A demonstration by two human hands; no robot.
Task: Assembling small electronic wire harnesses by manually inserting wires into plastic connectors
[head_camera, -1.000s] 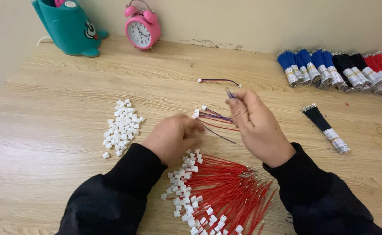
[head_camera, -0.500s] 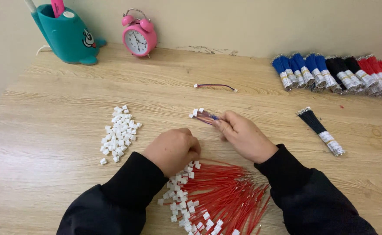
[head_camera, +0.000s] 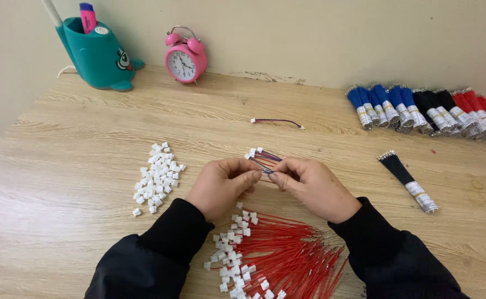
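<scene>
My left hand (head_camera: 221, 185) and my right hand (head_camera: 312, 185) meet at the middle of the wooden table (head_camera: 88, 232), fingertips pinched together. Between them they hold a small bunch of thin wires (head_camera: 264, 160) in red, blue and purple with white connectors at the far end. Just below my hands lies a fan of red wires with white connectors (head_camera: 276, 257). A pile of loose white connector housings (head_camera: 157, 177) sits to the left of my left hand.
One finished wire piece (head_camera: 277, 121) lies alone beyond my hands. Bundles of blue, black and red wires (head_camera: 425, 113) line the back right; a black wire bundle (head_camera: 408, 181) lies at right. A teal pen holder (head_camera: 96, 55) and pink alarm clock (head_camera: 185, 58) stand at the back.
My right hand came down from a raised position to the table and drew left with the wire bunch. My left hand moved up to meet it and now pinches the wires too.
</scene>
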